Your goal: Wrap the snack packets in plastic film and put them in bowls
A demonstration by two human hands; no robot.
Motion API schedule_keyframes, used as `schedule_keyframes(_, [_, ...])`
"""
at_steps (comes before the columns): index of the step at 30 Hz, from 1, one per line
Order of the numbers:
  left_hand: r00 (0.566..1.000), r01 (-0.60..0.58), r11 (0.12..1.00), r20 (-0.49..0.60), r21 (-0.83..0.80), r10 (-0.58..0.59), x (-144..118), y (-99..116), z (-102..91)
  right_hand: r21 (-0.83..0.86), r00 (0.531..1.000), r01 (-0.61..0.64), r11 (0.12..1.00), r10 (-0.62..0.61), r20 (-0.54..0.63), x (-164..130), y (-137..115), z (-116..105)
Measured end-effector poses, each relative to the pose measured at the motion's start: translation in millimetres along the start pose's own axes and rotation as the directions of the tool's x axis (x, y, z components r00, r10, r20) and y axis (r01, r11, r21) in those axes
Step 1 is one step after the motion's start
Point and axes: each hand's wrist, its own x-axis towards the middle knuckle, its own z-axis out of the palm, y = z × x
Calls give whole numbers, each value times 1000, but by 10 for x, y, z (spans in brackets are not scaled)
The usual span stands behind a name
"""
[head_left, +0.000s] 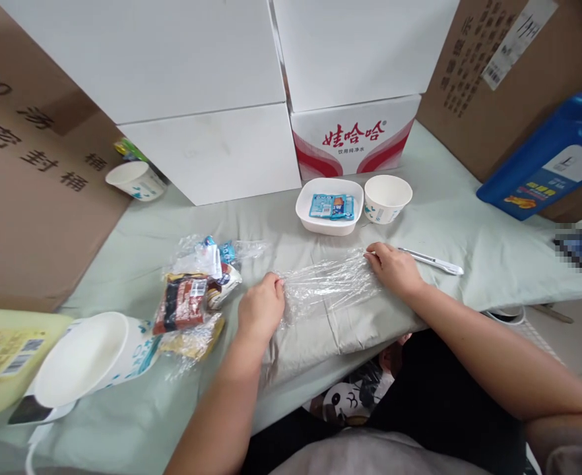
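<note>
A crinkled sheet of clear plastic wrap (328, 284) stretches between my two hands, low over the near edge of the cloth. My left hand (261, 307) pinches its left end, and my right hand (394, 267) grips the far right corner. Just left of my left hand lie several wrapped snack packets (182, 303), some inside clear film. Beyond the wrap, a white tray (315, 223) holds blue packets (331, 206). A paper bowl (387, 198) stands beside that tray. Close to my right hand rests a white utility knife (434, 262).
White boxes (212, 158) stand along the back, between brown cartons (24, 198) at the sides. A blue bottle (543, 158) leans at the right. On the left are a large paper bucket (93, 359), a yellow jug (14, 356) and another paper bowl (137, 181).
</note>
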Motion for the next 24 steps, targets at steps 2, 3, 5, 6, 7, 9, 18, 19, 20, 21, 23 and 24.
schedule_keyframes(2, [1000,-1,1000,-4,22,1,-4,7,16,-53,998,-29,998,31,49,23,-7,-3])
schedule_keyframes(3, [1000,-2,1000,-6,24,2,-5,8,22,-65,997,-46,997,50,67,36,-10,-9])
schedule_keyframes(5, [1000,-6,1000,-10,20,7,-8,8,31,-46,993,-73,996,78,94,61,-9,-35])
schedule_keyframes(6, [1000,-8,1000,-11,17,8,-9,7,33,-15,990,-81,997,82,116,71,-1,-54])
schedule_keyframes(7, [1000,-10,1000,-11,16,10,-10,6,34,27,986,-83,996,78,146,78,13,-75])
schedule_keyframes(9, [1000,-16,1000,-4,18,16,-12,5,33,122,975,-75,990,47,218,81,63,-123])
schedule_keyframes(18, [998,-58,998,-31,-8,58,-4,8,69,151,915,-272,950,208,345,26,130,-275])
schedule_keyframes(19, [997,-58,998,-47,-11,57,-2,8,80,69,920,-259,963,224,322,23,86,-276])
schedule_keyframes(20, [997,-55,998,-63,-15,54,0,10,91,-19,925,-236,971,231,302,20,39,-274])
schedule_keyframes(21, [996,-51,998,-76,-20,49,1,11,100,-100,929,-209,973,230,290,14,-6,-270])
schedule_keyframes(23, [995,-41,999,-95,-31,38,6,11,109,-208,930,-164,964,222,294,-2,-78,-257])
schedule_keyframes(24, [995,-30,999,-101,-33,27,10,7,108,-241,928,-150,959,221,300,-11,-101,-251])
